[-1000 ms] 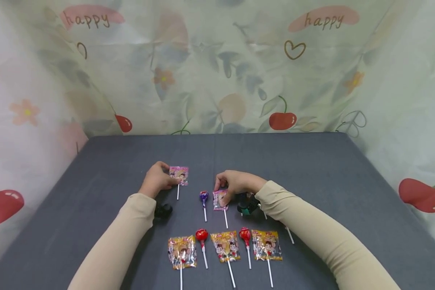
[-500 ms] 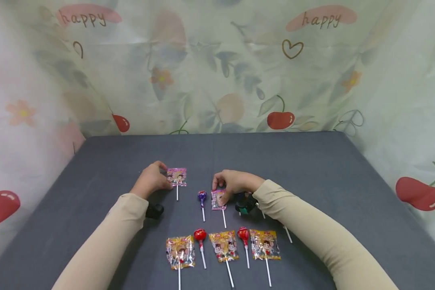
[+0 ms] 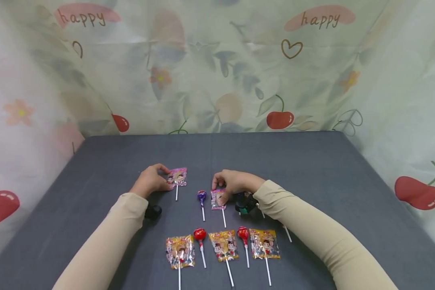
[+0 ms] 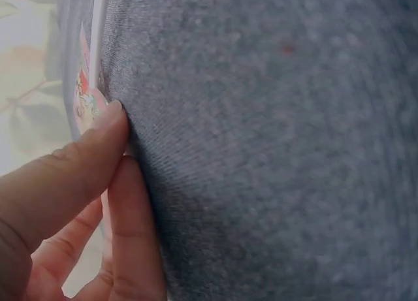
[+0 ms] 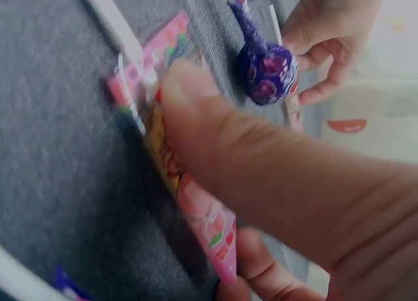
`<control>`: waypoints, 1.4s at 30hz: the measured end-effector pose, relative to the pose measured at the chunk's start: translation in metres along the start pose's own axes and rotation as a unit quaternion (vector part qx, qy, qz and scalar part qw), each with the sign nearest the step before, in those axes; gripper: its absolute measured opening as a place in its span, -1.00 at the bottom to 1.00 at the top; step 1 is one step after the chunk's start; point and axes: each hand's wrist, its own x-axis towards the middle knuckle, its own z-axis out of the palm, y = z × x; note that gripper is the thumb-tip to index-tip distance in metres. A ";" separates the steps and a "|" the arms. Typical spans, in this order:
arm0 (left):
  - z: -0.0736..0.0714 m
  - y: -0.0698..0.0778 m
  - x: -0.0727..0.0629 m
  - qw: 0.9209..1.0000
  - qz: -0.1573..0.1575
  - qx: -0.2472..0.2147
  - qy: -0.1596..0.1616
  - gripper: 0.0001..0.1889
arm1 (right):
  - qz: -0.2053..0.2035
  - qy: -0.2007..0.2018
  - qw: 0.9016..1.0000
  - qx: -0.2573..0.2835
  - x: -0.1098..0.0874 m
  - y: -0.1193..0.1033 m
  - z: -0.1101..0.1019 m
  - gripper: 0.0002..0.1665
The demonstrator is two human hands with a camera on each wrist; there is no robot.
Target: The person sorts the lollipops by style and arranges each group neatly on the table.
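Note:
My left hand (image 3: 150,181) pinches the left edge of a flat pink-wrapped lollipop (image 3: 177,177), whose white stick points toward me. Up close in the left wrist view, the thumb (image 4: 104,134) presses on the wrapper's border. A second pink-wrapped lollipop (image 3: 217,200) is under my right hand (image 3: 235,183). In the right wrist view, the right thumb (image 5: 215,125) lies across its wrapper, with fingertips (image 5: 251,252) at the far end. Between the two stands a round purple lollipop (image 3: 201,196), its stick toward me.
Nearer me lies a row of yellow-wrapped lollipops (image 3: 180,251) alternating with round red lollipops (image 3: 199,234). White sticks (image 3: 287,233) show from beneath my right forearm, which hides their heads. A patterned curtain (image 3: 203,80) rises behind the dark grey table (image 3: 275,153).
My left hand has slid left, so its thumb has gone from over the pink wrapper to its edge. The right hand stays on its lollipop. The head view has shifted slightly.

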 end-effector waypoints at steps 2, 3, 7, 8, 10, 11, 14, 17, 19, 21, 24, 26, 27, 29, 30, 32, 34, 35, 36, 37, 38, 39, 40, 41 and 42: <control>0.000 0.000 -0.001 1.000 -0.002 -0.004 0.001 -0.41 | 0.001 0.007 1.000 -0.014 -0.001 -0.002 0.000 -0.52; 0.000 0.000 -0.001 1.000 -0.003 -0.003 0.002 -0.41 | 0.004 0.010 1.000 -0.020 -0.002 -0.003 0.001 -0.52; 0.000 0.002 -0.003 1.000 -0.007 0.002 0.000 -0.43 | 0.026 0.024 0.998 -0.054 -0.005 -0.009 0.004 -0.53; 0.000 0.003 -0.003 1.000 -0.008 0.005 0.000 -0.44 | 0.031 0.027 0.997 -0.059 -0.005 -0.011 0.004 -0.54; 0.001 0.004 -0.004 1.000 -0.011 0.006 0.002 -0.45 | 0.037 0.028 0.997 -0.065 -0.007 -0.013 0.005 -0.55; 0.001 0.004 -0.004 1.000 -0.013 0.006 0.003 -0.45 | 0.037 0.027 0.997 -0.065 -0.007 -0.014 0.005 -0.55; 0.003 0.005 -0.004 1.000 -0.018 -0.002 0.005 -0.45 | 0.035 0.027 0.997 -0.057 -0.010 -0.015 0.004 -0.53; 0.004 0.004 -0.003 1.000 -0.026 -0.014 0.002 -0.46 | 0.023 0.031 0.998 -0.043 -0.012 -0.013 0.003 -0.52; 0.004 0.004 -0.004 0.999 -0.031 -0.021 0.001 -0.46 | 0.016 0.040 0.999 -0.030 -0.015 -0.012 0.002 -0.50; 0.003 0.004 -0.004 0.999 -0.034 -0.023 -0.001 -0.46 | 0.007 0.053 0.998 -0.019 -0.016 -0.011 0.001 -0.49; 0.002 0.004 -0.005 0.999 -0.038 -0.024 -0.004 -0.45 | -0.004 0.077 0.997 -0.001 -0.019 -0.012 -0.002 -0.49; 0.001 0.003 -0.004 0.999 -0.037 -0.019 -0.004 -0.44 | -0.011 0.095 0.995 0.011 -0.020 -0.012 -0.005 -0.50; 0.001 0.003 -0.004 0.999 -0.036 -0.018 -0.004 -0.44 | -0.016 0.104 0.994 0.015 -0.021 -0.013 -0.007 -0.52; 0.001 0.003 -0.004 0.999 -0.034 -0.015 -0.003 -0.44 | -0.025 0.125 0.991 0.030 -0.024 -0.013 -0.012 -0.54; 0.001 0.003 -0.004 0.999 -0.033 -0.015 -0.003 -0.44 | -0.029 0.134 0.990 0.040 -0.025 -0.013 -0.014 -0.55; 0.001 0.002 -0.004 0.999 -0.033 -0.015 -0.003 -0.44 | -0.037 0.152 0.986 0.065 -0.026 -0.012 -0.019 -0.57; 0.001 0.002 -0.004 0.999 -0.033 -0.018 -0.003 -0.44 | -0.047 0.167 0.980 0.093 -0.028 -0.013 -0.023 -0.58; 0.001 0.002 -0.004 0.999 -0.034 -0.018 -0.003 -0.44 | -0.055 0.175 0.977 0.107 -0.028 -0.014 -0.026 -0.58; 0.001 0.002 -0.004 0.999 -0.035 -0.019 -0.002 -0.44 | -0.063 0.180 0.974 0.124 -0.028 -0.015 -0.028 -0.57; 0.002 0.002 -0.004 0.999 -0.034 -0.020 -0.002 -0.44 | -0.071 0.184 0.970 0.142 -0.029 -0.016 -0.031 -0.56; 0.002 0.002 -0.004 0.999 -0.034 -0.021 -0.001 -0.44 | -0.078 0.188 0.966 0.158 -0.028 -0.018 -0.033 -0.55; 0.002 0.001 -0.004 0.999 -0.033 -0.023 -0.001 -0.44 | -0.085 0.188 0.961 0.182 -0.027 -0.021 -0.036 -0.54; 0.002 0.001 -0.004 0.999 -0.033 -0.023 0.000 -0.44 | -0.091 0.187 0.956 0.209 -0.026 -0.023 -0.038 -0.52; 0.002 0.001 -0.004 0.999 -0.034 -0.025 0.000 -0.44 | -0.095 0.187 0.949 0.234 -0.024 -0.026 -0.040 -0.52; 0.003 0.001 -0.004 0.999 -0.034 -0.026 0.000 -0.44 | -0.097 0.185 0.943 0.260 -0.021 -0.029 -0.042 -0.51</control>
